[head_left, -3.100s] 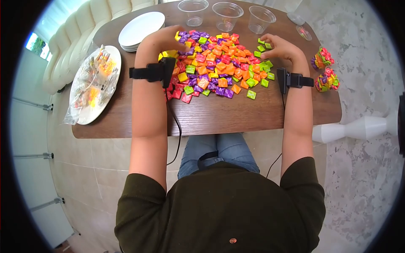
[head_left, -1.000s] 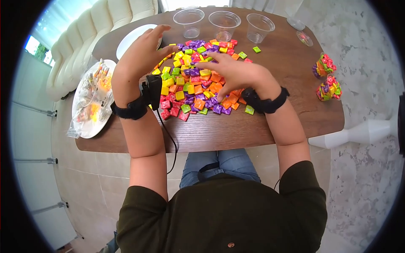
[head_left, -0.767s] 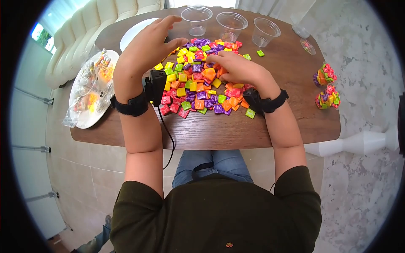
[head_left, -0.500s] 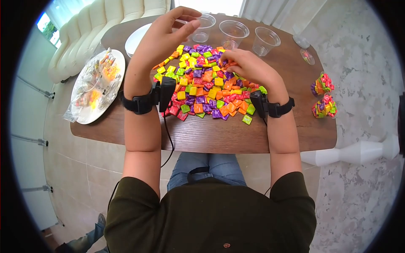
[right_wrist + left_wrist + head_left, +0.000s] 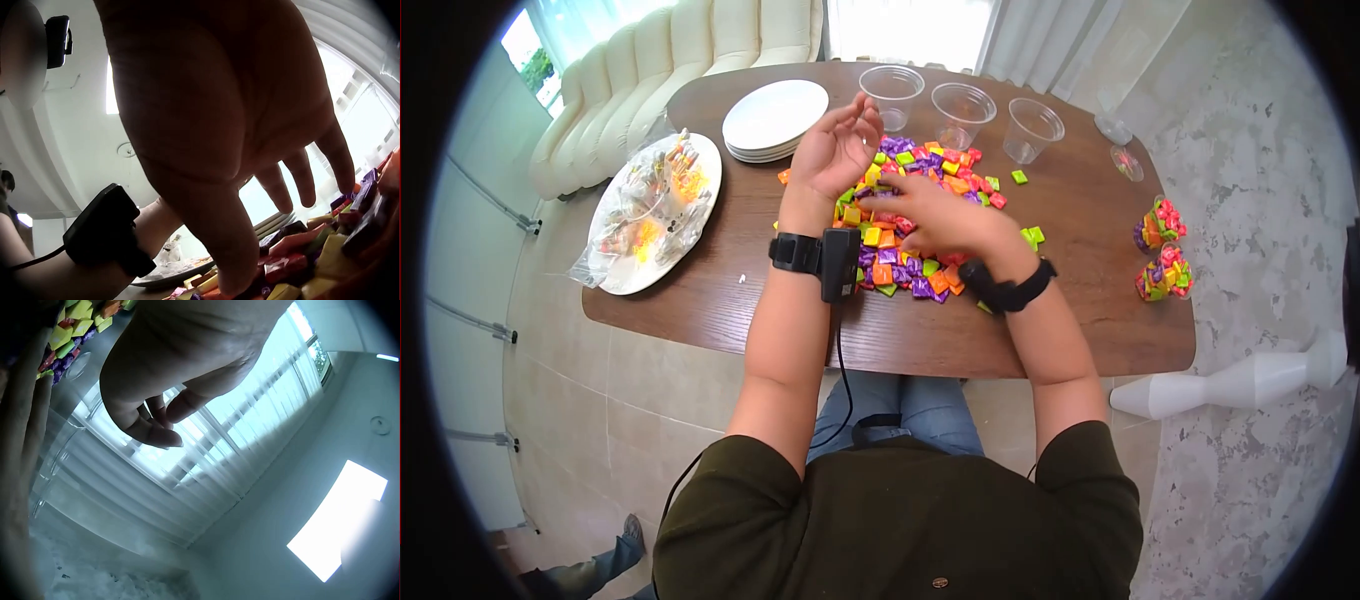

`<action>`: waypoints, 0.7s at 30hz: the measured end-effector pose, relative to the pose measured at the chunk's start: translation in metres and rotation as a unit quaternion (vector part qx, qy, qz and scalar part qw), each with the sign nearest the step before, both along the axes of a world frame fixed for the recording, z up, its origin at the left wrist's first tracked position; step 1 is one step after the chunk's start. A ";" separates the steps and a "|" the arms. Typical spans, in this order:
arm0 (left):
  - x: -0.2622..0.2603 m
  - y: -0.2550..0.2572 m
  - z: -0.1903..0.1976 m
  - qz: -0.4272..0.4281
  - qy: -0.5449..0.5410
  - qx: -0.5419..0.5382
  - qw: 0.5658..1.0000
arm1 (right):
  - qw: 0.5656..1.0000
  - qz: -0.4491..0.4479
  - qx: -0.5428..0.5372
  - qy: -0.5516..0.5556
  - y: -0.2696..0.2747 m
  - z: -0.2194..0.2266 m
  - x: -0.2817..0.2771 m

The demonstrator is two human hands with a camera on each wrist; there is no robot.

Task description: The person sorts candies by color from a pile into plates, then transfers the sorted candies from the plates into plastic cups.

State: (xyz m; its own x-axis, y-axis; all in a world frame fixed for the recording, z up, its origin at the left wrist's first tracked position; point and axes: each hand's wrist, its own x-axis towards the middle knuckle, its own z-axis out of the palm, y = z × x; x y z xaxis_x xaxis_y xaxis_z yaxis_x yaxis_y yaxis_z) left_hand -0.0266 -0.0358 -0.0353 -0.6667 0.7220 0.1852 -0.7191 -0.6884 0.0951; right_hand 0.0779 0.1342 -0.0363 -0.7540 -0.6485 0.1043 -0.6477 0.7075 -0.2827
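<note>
A heap of square wrapped candies (image 5: 890, 255) in red, orange, yellow, green and purple covers the middle of the table. My left hand (image 5: 837, 150) is raised at the heap's left side, palm turned up and fingers loosely bent. In the left wrist view nothing shows between the fingers of the left hand (image 5: 181, 369). Low over the heap reaches my right hand (image 5: 945, 215), palm down. The right wrist view has the right hand (image 5: 219, 112) with its fingers spread and pointing down, thumb tip right at the candies (image 5: 287, 265).
Three clear plastic cups (image 5: 963, 105) stand along the far edge. Left of them is a stack of white plates (image 5: 775, 115). An oval platter (image 5: 615, 275) with bagged items lies at the left. Two candy-filled cups (image 5: 1166, 275) stand at the right edge, below a clear lid (image 5: 1127, 163).
My left hand has turned palm up and come toward the heap. My right hand has swept left over the candies; the green ones at the right side have shifted into the heap.
</note>
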 end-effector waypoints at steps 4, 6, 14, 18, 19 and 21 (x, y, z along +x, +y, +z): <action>-0.001 -0.004 -0.018 -0.003 -0.035 0.015 0.999 | 0.995 -0.059 0.048 -0.059 -0.009 0.003 -0.006; 0.001 -0.005 -0.025 0.013 -0.041 -0.019 0.999 | 0.995 -0.088 0.038 -0.026 0.002 -0.002 -0.011; 0.007 0.010 -0.037 0.046 -0.064 -0.078 0.994 | 0.975 -0.189 -0.092 -0.077 0.022 0.059 -0.005; 0.014 0.015 -0.035 0.063 -0.069 -0.108 0.990 | 0.969 -0.191 -0.151 -0.045 0.051 0.042 -0.010; 0.015 0.017 -0.034 0.068 -0.069 -0.117 0.988 | 0.969 -0.202 -0.130 -0.059 0.058 0.044 -0.010; 0.016 0.018 -0.036 0.072 -0.055 -0.134 0.987 | 0.965 -0.229 -0.091 -0.092 0.067 0.044 -0.007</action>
State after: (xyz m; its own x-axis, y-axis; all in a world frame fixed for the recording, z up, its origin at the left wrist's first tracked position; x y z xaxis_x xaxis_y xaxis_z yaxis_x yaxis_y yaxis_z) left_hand -0.0110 -0.0176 -0.0715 -0.7718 0.6310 -0.0789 -0.6313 -0.7454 0.2140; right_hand 0.0706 0.2015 0.0078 -0.9736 -0.2271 0.0218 -0.2062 0.8349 -0.5104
